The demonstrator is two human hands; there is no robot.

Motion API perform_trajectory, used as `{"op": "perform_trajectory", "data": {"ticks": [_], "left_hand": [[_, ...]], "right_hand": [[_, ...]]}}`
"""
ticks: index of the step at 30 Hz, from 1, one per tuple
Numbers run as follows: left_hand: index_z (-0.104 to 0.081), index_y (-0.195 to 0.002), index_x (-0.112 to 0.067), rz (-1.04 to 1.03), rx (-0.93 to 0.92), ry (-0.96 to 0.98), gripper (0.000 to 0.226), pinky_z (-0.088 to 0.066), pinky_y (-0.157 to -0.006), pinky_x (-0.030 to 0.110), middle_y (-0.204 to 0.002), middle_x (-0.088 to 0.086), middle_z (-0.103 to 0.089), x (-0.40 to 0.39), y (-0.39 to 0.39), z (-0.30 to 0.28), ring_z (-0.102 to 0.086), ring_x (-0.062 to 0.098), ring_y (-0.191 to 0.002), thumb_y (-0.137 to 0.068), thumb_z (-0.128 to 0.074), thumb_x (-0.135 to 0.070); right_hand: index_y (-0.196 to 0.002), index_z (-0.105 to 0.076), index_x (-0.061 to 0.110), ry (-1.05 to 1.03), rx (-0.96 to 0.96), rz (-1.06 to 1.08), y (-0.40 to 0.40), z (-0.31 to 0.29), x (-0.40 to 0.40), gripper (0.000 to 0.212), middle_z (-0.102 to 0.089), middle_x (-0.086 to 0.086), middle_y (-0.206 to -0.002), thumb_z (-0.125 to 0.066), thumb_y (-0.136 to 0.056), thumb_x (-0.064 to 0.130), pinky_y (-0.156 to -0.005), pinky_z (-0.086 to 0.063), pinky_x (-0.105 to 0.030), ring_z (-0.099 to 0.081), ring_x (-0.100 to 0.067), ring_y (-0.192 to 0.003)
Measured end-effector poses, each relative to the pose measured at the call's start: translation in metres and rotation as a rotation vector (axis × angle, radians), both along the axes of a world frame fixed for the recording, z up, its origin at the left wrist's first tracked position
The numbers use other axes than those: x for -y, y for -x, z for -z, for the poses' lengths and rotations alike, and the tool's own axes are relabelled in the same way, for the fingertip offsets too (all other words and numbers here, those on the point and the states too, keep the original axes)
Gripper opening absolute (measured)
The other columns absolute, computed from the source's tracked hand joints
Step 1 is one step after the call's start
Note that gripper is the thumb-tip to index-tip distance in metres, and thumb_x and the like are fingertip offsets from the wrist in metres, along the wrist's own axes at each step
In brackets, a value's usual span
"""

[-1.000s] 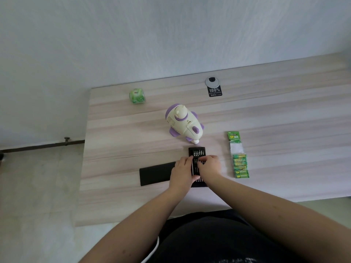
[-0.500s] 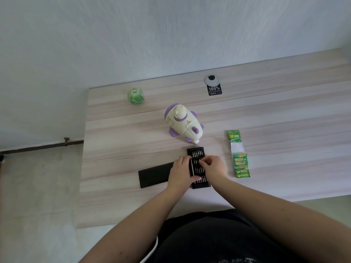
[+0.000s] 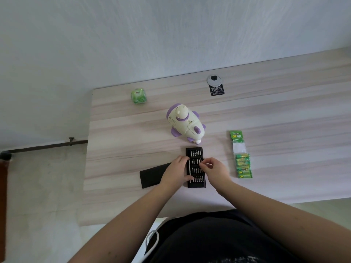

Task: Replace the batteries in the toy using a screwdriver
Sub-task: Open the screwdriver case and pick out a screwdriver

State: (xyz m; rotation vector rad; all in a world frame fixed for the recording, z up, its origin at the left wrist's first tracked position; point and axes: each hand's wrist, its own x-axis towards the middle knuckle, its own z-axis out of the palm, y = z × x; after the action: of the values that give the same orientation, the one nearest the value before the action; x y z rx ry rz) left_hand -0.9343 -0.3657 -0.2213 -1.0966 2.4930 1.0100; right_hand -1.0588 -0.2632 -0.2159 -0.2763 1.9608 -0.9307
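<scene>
Head view, hands [image 3: 195, 170] on bit tray [image 3: 196, 168], maybe pinching

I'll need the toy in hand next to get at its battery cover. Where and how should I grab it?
Probably take the toy across its cream body, between the purple side fins, coming down from above. It lies on its side on the table with nothing touching it, and that middle section looks the broadest, smoothest part; the fins and nose are small and rounded.
</scene>
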Motion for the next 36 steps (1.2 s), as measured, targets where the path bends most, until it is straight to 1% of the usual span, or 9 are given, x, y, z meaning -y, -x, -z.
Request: {"op": "perform_trajectory", "data": {"ticks": [6, 10, 14, 19, 23, 28, 30, 33, 36], "left_hand": [[-0.034, -0.146, -0.013, 0.061, 0.033, -0.044, 0.095, -0.033, -0.112, 0.034, -0.147, 0.001, -0.036, 0.004, -0.012, -0.003, -0.038, 0.019, -0.134, -0.068, -0.086, -0.030], [-0.032, -0.146, -0.012, 0.045, 0.028, -0.053, 0.101, -0.031, -0.112, 0.031, -0.147, 0.001, -0.035, 0.005, -0.018, -0.004, -0.038, 0.019, -0.134, -0.064, -0.088, -0.028], [-0.034, -0.143, -0.011, -0.013, 0.012, -0.058, 0.097, -0.033, -0.109, 0.031, -0.144, 0.002, -0.038, 0.006, -0.020, -0.006, -0.041, 0.019, -0.131, -0.064, -0.088, -0.024], [-0.043, -0.130, -0.012, -0.102, -0.044, -0.049, 0.079, -0.037, -0.103, 0.027, -0.134, 0.003, -0.043, 0.005, -0.022, -0.003, -0.048, 0.019, -0.122, -0.066, -0.088, -0.020], [-0.044, -0.126, -0.012, -0.152, -0.085, -0.033, 0.079, -0.041, -0.103, 0.031, -0.131, 0.003, -0.040, 0.002, -0.025, -0.003, -0.050, 0.018, -0.116, -0.063, -0.089, -0.020], [-0.042, -0.125, -0.016, -0.165, -0.110, -0.038, 0.074, -0.044, -0.097, 0.031, -0.126, 0.000, -0.047, -0.002, -0.026, -0.005, -0.051, 0.017, -0.112, -0.066, -0.087, -0.017], [-0.040, -0.125, -0.019, -0.167, -0.116, -0.060, 0.070, -0.047, -0.092, 0.034, -0.121, -0.001, -0.053, -0.003, -0.026, -0.005, -0.054, 0.016, -0.106, -0.070, -0.084, -0.015], [-0.035, -0.125, -0.024, -0.179, -0.117, -0.106, 0.066, -0.054, -0.081, 0.037, -0.107, -0.004, -0.058, -0.006, -0.027, -0.004, -0.059, 0.014, -0.083, -0.076, -0.077, -0.012], [-0.033, -0.128, -0.027, -0.248, -0.149, -0.142, 0.063, -0.055, -0.073, 0.031, -0.097, -0.004, -0.059, -0.007, -0.030, -0.001, -0.059, 0.012, -0.073, -0.082, -0.072, -0.010]], "right_hand": [[-0.093, -0.063, 0.016, -0.005, -0.001, -0.031, -0.005, 0.000, 0.005, 0.010, -0.070, -0.001, -0.094, -0.065, -0.090, 0.025, -0.059, -0.041, -0.024, -0.063, -0.016, -0.083], [-0.092, -0.063, 0.018, -0.006, 0.013, -0.055, -0.009, 0.000, 0.009, 0.009, -0.070, -0.002, -0.096, -0.065, -0.090, 0.026, -0.064, -0.044, -0.026, -0.064, -0.017, -0.086], [-0.092, -0.062, 0.019, -0.008, 0.011, -0.083, -0.012, -0.002, 0.012, 0.008, -0.069, 0.000, -0.096, -0.064, -0.090, 0.027, -0.062, -0.043, -0.025, -0.063, -0.015, -0.085], [-0.094, -0.063, 0.015, -0.008, 0.026, -0.065, -0.016, -0.004, 0.014, 0.010, -0.069, 0.000, -0.094, -0.063, -0.091, 0.025, -0.060, -0.041, -0.023, -0.061, -0.013, -0.082], [-0.096, -0.062, 0.011, 0.012, 0.055, -0.034, -0.018, -0.006, 0.015, 0.011, -0.067, 0.003, -0.091, -0.061, -0.092, 0.021, -0.056, -0.040, -0.018, -0.061, -0.006, -0.078], [-0.093, -0.061, 0.014, 0.036, 0.056, -0.029, -0.019, -0.004, 0.012, 0.006, -0.066, 0.003, -0.091, -0.062, -0.092, 0.020, -0.062, -0.041, -0.019, -0.059, -0.008, -0.080], [-0.092, -0.062, 0.015, 0.050, 0.082, -0.004, -0.019, -0.002, 0.010, 0.005, -0.066, 0.002, -0.091, -0.062, -0.092, 0.020, -0.067, -0.044, -0.021, -0.060, -0.011, -0.082], [-0.090, -0.062, 0.014, 0.070, 0.139, 0.046, -0.020, 0.002, 0.007, 0.006, -0.067, -0.001, -0.091, -0.063, -0.091, 0.020, -0.077, -0.048, -0.027, -0.061, -0.016, -0.086], [-0.091, -0.062, 0.010, 0.088, 0.198, 0.098, -0.021, 0.001, 0.008, 0.007, -0.066, -0.002, -0.089, -0.062, -0.091, 0.017, -0.077, -0.048, -0.028, -0.059, -0.015, -0.080]]}}
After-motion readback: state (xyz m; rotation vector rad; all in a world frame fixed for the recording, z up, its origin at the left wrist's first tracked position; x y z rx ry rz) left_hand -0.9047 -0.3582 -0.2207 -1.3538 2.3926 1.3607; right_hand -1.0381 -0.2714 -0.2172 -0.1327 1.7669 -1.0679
